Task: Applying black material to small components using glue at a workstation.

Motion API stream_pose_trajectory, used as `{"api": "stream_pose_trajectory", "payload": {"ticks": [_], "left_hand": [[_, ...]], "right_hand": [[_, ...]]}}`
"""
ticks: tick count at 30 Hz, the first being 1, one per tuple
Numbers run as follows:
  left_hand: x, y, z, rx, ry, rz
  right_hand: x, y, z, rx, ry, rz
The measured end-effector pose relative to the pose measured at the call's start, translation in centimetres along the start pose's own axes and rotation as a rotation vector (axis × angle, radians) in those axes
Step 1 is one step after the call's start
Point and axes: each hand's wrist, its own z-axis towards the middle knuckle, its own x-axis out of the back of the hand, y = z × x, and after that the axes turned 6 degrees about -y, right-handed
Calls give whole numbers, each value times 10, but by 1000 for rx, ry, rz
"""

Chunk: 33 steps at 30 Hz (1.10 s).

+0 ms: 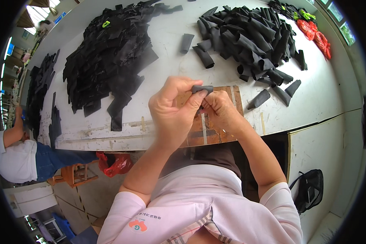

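Above the front of the table, my left hand (pixel 173 106) pinches a small dark grey fabric piece (pixel 203 88) between thumb and fingers. My right hand (pixel 223 106) is closed against the same piece, its fingers curled under the folded edge. Part of the cloth is hidden behind my fingers. Beneath both hands lies a worn brown board (pixel 227 132) with strips of tape. Beyond my left hand spreads a heap of flat black fabric pieces (pixel 110 57). Past my right hand is a pile of rolled, tube-like dark fabric pieces (pixel 252 36), with a few loose ones nearby.
On the white table (pixel 166 61), red plastic bags (pixel 315 34) sit at the far right. Another person (pixel 14 156) is at the left edge, beside more black fabric (pixel 40 89). A wooden stool (pixel 75 175) and a red bag (pixel 114 162) are below the table. A black mesh bag (pixel 309 189) is at right.
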Motion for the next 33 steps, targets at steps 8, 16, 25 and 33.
{"api": "stream_pose_trajectory", "payload": {"ticks": [8,16,25,33], "left_hand": [[9,-3,2,101,-53,-503],[6,-3,-1,105,-26,-399],[10,-3,1,6,-23,-428],[7,-8,-12,80,309,-712]], "right_hand": [[6,-14,6,82,106,-221],[-1,-4,2,97,29,-252],[9,-22,-1,0,36,-47],[5,-32,-5,48,28,-658]]}}
